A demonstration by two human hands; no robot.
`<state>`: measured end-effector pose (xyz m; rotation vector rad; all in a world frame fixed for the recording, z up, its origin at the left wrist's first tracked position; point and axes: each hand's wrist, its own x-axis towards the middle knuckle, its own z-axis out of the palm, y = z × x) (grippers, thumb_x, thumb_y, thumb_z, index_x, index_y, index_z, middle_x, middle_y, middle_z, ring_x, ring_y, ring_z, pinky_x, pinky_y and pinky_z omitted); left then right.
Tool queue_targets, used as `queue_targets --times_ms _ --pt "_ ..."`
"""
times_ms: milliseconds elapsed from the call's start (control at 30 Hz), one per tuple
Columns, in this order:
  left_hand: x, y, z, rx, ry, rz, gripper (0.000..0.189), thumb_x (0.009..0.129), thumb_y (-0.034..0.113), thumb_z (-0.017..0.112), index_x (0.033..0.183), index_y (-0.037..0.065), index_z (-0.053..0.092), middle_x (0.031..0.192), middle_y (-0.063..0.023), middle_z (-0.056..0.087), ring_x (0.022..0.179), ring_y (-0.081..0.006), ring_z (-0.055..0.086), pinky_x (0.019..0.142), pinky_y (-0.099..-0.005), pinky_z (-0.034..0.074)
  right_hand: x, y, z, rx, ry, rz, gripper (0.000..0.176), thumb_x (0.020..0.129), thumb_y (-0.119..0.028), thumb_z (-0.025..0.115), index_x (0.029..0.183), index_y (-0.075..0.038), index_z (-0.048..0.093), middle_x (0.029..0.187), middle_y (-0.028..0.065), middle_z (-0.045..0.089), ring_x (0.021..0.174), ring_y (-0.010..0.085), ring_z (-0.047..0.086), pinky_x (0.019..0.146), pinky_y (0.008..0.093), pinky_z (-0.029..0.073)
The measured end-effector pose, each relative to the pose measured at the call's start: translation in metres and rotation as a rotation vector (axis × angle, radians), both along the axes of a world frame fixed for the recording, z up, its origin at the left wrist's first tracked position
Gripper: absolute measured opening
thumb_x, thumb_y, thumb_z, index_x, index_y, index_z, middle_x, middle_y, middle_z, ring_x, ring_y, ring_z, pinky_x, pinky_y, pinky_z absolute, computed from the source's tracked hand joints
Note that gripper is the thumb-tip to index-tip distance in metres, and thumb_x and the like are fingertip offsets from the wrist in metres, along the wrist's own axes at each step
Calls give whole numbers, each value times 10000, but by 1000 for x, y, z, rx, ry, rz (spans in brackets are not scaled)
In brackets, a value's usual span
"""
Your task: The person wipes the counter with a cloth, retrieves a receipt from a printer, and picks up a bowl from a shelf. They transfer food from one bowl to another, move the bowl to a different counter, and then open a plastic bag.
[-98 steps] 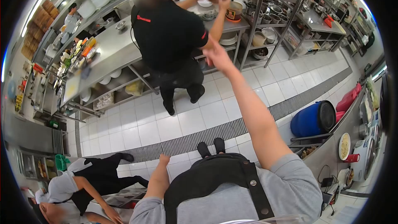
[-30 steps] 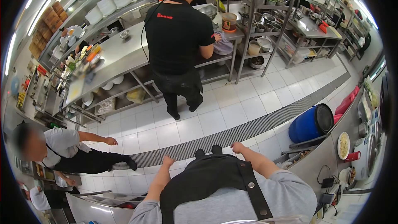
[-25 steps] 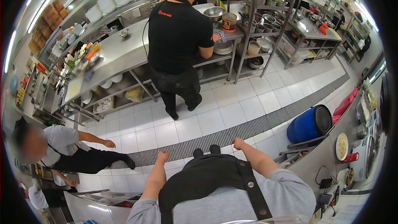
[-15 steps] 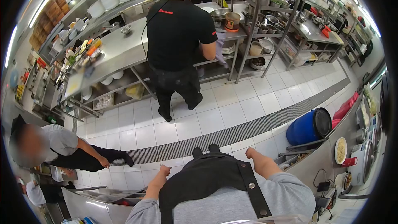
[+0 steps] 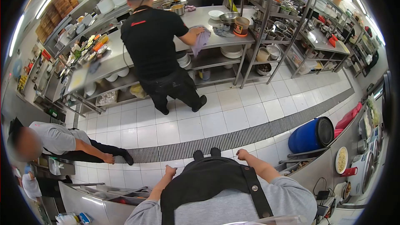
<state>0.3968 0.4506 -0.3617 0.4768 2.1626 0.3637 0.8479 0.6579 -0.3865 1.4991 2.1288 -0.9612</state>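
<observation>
The person stands at the near side of the kitchen. The left hand (image 5: 170, 170) and right hand (image 5: 242, 154) hang loosely curled, holding nothing, on each side of the black cloth apron (image 5: 208, 179), above the long grey floor grate (image 5: 233, 139). It looks like a pause between jobs. The shiny steel counter (image 5: 323, 166) on the right is the closest thing to reach.

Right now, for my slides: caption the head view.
Left hand and right hand empty near floor drain; co-worker wipes counter.
</observation>
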Motion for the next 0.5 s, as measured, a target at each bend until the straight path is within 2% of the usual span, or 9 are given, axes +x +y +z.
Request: queue_targets --times_ms 100,200,300,400,433,467,500 --pt "4 7 14 97 46 -48 622 707 117 664 1199 -61 328 765 -186 579 560 -246 590 410 -342 444 -8 -1 0 -31 13 27 323 557 -123 693 879 -103 668 887 125 641 842 269 604 758 341 485" --pt "-4 11 16 45 -136 -131 514 722 149 660 1141 -45 433 813 -179 591 577 -250 600 419 -340 442 -6 -3 -6 -13 0 71 321 557 -129 695 876 -110 669 889 114 643 838 264 606 756 340 486" --pt "-6 7 15 -83 -187 -88 483 735 165 661 1124 -34 455 827 -157 596 572 -249 596 416 -342 433 6 -5 -10 0 -67 152 317 558 -132 696 873 -116 670 894 101 645 839 257 606 754 340 486" --pt "-3 -2 27 -116 -203 -45 358 744 170 662 997 -47 530 744 -147 594 531 -246 575 403 -345 417 25 -9 -23 -12 -112 122 324 555 -142 700 878 -126 671 896 90 646 837 254 606 756 335 486" --pt "-4 -6 21 -129 -223 -28 320 747 172 663 947 -52 552 712 -144 592 516 -244 567 399 -347 411 29 -10 -21 -23 -132 124 254 612 -147 647 863 -115 669 914 105 638 857 263 601 758 344 483" --pt "-13 -21 -20 -143 -266 -4 284 748 172 663 888 -58 570 676 -143 586 499 -241 558 396 -350 407 33 -13 -15 -33 -153 127 200 668 -152 594 848 -104 667 932 119 631 877 272 596 761 354 480" --pt "-18 -28 -42 -156 -310 20 259 749 171 664 829 -63 588 639 -142 580 482 -238 548 393 -354 402 35 -15 -11 -44 -173 130 177 724 -157 541 832 -93 665 950 133 623 896 280 591 763 364 477"
